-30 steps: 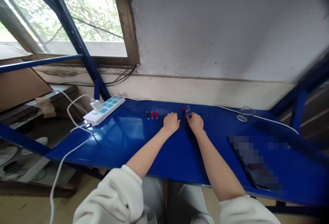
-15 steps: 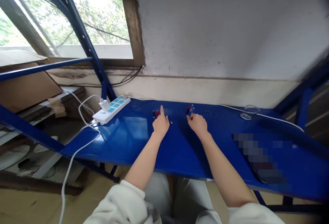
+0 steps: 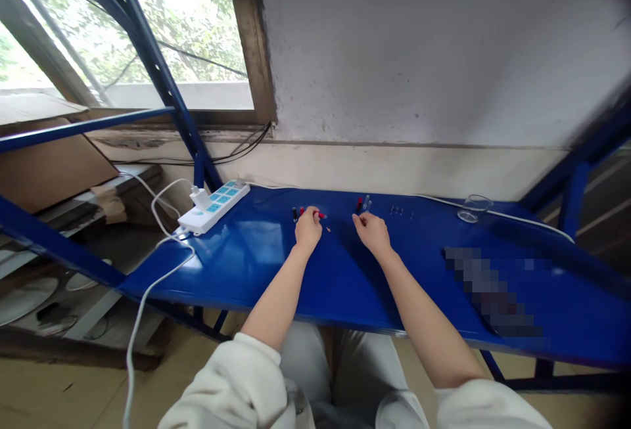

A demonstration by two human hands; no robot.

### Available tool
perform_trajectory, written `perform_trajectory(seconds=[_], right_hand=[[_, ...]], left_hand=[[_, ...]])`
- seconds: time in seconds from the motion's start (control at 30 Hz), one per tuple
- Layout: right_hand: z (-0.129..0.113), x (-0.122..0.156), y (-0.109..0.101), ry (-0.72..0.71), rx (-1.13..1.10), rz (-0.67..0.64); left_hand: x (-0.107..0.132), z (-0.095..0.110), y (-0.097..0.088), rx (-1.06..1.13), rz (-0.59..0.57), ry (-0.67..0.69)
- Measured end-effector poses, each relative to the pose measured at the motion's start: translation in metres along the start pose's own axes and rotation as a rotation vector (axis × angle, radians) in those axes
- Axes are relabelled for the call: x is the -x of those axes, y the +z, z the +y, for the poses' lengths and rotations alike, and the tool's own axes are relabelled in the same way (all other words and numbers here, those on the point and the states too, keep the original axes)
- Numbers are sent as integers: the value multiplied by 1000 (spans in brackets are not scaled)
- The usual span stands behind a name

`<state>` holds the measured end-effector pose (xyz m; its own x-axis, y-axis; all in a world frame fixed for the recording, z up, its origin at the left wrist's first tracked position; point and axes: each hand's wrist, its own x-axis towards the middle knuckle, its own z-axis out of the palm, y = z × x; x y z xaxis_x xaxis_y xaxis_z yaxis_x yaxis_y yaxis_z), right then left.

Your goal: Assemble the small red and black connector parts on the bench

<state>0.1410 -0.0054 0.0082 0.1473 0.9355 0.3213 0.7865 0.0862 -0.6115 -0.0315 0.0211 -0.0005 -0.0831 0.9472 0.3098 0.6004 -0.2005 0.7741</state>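
Observation:
My left hand point(image 3: 309, 232) is over the blue table, its fingers closed on a small red cylinder point(image 3: 321, 215) that sticks out to the right. Just left of those fingers stands a small black cylinder point(image 3: 294, 214), with a second red piece point(image 3: 302, 210) partly hidden behind the hand. My right hand point(image 3: 373, 232) is curled in a pinch low over the table; whatever its fingertips hold is hidden. Beyond it are a red-and-black cylinder point(image 3: 359, 205) and clear tubes point(image 3: 367, 203). A tiny copper-coloured piece point(image 3: 328, 229) lies between the hands.
Several tiny metal parts point(image 3: 397, 211) lie right of the clear tubes. Farther right are a round clear dish point(image 3: 467, 217) and a dark, pixelated flat object point(image 3: 488, 297). A white power strip point(image 3: 211, 209) with cords sits at the left of the blue table point(image 3: 246, 265).
My left hand's outstretched index finger has bent in, and a red cylinder now shows in its fingers. My right hand has moved slightly left, its fingers still curled.

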Motion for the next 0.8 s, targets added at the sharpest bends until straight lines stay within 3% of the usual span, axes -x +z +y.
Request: perform_trajectory(seconds=[0.13,0.23,0.4,0.8], right_hand=[[-3,1,6,17,-186,-10],[-7,3,8,16,-340,-52],[-9,4,9,-52,-460,-34],[-14,6,3,-117,-311,10]], left_hand=[[2,6,12,505,-123,10],[8,13,16,683,-212,49],[14,21,15,746,-303,56],[16,24,13,719,-252,-3]])
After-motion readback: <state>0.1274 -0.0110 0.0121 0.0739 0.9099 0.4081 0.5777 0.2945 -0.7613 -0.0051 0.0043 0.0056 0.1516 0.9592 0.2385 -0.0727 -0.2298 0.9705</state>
